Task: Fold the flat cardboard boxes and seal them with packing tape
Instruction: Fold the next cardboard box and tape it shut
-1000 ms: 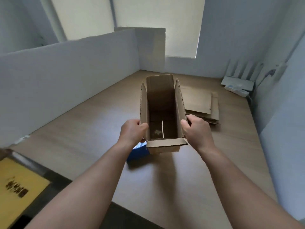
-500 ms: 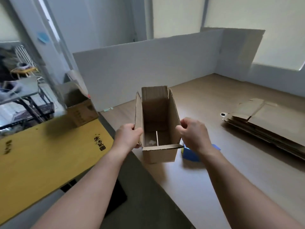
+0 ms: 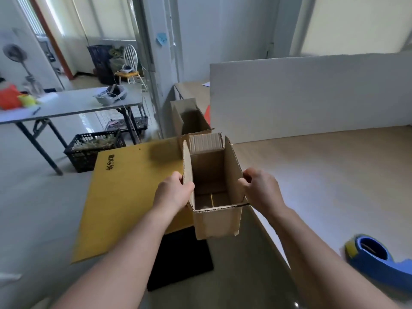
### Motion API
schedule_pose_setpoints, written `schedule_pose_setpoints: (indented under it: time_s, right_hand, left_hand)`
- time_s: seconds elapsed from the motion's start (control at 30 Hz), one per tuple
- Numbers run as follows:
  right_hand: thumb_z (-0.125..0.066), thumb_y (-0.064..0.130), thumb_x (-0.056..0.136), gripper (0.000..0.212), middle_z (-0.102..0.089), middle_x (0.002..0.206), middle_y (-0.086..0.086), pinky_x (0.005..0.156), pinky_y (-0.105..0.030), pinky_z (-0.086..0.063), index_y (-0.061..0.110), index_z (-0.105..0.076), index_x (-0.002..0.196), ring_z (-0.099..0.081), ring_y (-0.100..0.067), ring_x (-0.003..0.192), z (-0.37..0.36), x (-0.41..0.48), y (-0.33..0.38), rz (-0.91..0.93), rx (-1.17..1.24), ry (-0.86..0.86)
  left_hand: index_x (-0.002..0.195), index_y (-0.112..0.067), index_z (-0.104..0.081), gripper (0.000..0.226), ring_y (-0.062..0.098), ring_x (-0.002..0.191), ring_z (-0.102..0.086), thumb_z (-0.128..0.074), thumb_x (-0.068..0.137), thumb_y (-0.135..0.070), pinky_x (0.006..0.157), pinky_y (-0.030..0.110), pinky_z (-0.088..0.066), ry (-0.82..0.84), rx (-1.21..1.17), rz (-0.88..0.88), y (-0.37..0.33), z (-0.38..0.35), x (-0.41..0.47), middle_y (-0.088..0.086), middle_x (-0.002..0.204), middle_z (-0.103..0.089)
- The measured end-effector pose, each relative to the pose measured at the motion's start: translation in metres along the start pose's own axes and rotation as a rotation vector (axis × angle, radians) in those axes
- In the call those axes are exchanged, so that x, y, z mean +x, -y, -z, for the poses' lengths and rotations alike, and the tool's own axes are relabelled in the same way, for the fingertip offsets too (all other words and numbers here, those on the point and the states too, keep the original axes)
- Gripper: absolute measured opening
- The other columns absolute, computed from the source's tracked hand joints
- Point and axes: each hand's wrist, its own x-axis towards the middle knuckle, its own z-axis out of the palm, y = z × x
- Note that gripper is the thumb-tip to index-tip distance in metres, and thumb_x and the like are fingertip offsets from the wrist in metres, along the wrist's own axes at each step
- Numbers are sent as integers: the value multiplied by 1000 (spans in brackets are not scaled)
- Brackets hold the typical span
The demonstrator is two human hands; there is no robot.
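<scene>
Gripping the open cardboard box from both sides, the two hands hold it in the air just off the near edge of the wooden table. In the head view, the left hand curls round the box's left top flap, thumb inside. The right hand clamps the right flap in the same way. The top flaps stand up, and inside, the bottom flaps meet along a seam. Below and to the left, a yellow cardboard sheet and a black mat lie on the floor. A blue tape dispenser rests on the table at lower right, well apart from the box. Another open box stands beside a white partition board.
</scene>
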Motion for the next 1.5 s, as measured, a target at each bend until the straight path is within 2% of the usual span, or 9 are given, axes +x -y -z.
schedule_pose_setpoints:
  time_s: [0.1,0.2,0.27,0.43,0.7,0.93,1.13,1.4,1.5]
  right_hand:
    - [-52,19,87,17,-57,70,-13,58,-31,-40,5,-57,77,-52,-32,70,-32,20,37,56,9,32]
    - [-51,22,93,16,-52,69,-3,47,-21,-30,13,-53,80,-45,-10,58,-59,37,71,135,-1,43]
    - [-50,24,95,15,-47,67,5,47,-15,-24,18,-52,82,-39,0,57,-76,50,89,177,0,43]
    - [-48,27,97,16,-59,80,0,56,-22,-44,16,-58,89,-54,-13,69,-113,86,128,243,-19,122]
    - [-51,25,95,15,-62,89,1,61,-26,-49,16,-61,102,-58,-15,76,-156,188,158,323,-97,96]
    - [-53,21,93,20,-60,102,0,66,-26,-36,14,-58,110,-48,-14,78,-172,300,167,340,-109,43]
    - [-54,23,91,24,-61,105,-4,76,-36,-51,12,-57,113,-59,-21,87,-185,377,164,366,-175,42]
    - [-52,17,91,24,-60,103,-6,77,-35,-49,11,-59,114,-56,-21,86,-206,394,145,383,-296,53]
    - [-52,26,93,24,-59,104,-5,79,-34,-48,13,-59,113,-55,-19,89,-206,387,148,390,-306,44]
  left_hand:
    - [110,-9,-58,30,29,83,-63,-53,85,-27,65,32,-52,-61,44,18,29,28,25,9,99,-64]
    - [112,-9,-56,29,24,81,-53,-51,89,-27,51,27,-31,-130,108,32,54,55,47,7,95,-59]
    - [113,-9,-56,29,22,76,-50,-49,91,-27,49,26,-28,-177,117,41,69,69,63,9,96,-61]
    - [120,-9,-55,33,22,77,-51,-47,94,-28,47,25,-27,-232,139,72,93,91,106,9,99,-63]
    - [119,-10,-53,29,22,77,-52,-47,95,-25,48,25,-28,-273,128,101,95,98,201,6,95,-61]
    - [115,-11,-53,26,27,85,-52,-46,95,-25,65,30,-35,-260,152,130,64,94,309,10,104,-62]
    - [120,-10,-51,29,28,88,-54,-45,96,-25,67,30,-37,-228,189,141,45,75,381,11,109,-61]
    - [101,-12,-48,16,30,82,-65,-44,95,-26,72,40,-58,-108,145,197,63,51,404,8,100,-59]
    - [118,-13,-48,31,30,86,-65,-43,96,-34,78,42,-57,-36,127,194,62,56,403,7,104,-58]
